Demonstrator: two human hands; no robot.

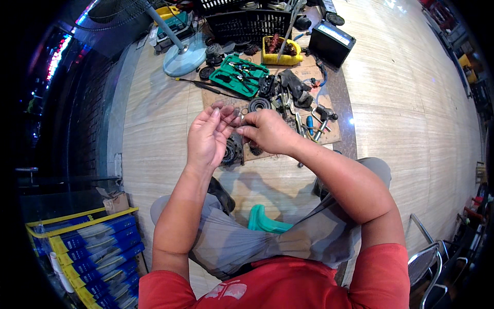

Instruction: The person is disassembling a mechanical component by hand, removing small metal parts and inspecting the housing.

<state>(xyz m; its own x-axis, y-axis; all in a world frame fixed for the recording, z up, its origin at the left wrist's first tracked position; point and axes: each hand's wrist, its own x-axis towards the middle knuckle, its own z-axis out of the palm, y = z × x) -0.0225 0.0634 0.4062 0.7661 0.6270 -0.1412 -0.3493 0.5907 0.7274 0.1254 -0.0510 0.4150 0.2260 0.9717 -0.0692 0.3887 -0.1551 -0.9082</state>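
Small part [241, 119] – tiny, dark, hard to make out – pinched at the fingertips of the right hand [267, 131], just above the round black motor piece [231, 149] lying on the cardboard sheet [329, 135] below. Left hand [206, 138] open, palm up, fingers spread and lightly curled, touching the same small part from the left side, not clamped on anything. Both hands equally close, meeting right over the motor piece. Long axis of the small part: cannot tell, too little of it showing. Thin rod [242, 152] standing up and down just beside the motor piece, under the pinch. Farther up from the motor piece – green tool case [237, 75], lid open, then yellow tub [280, 53]
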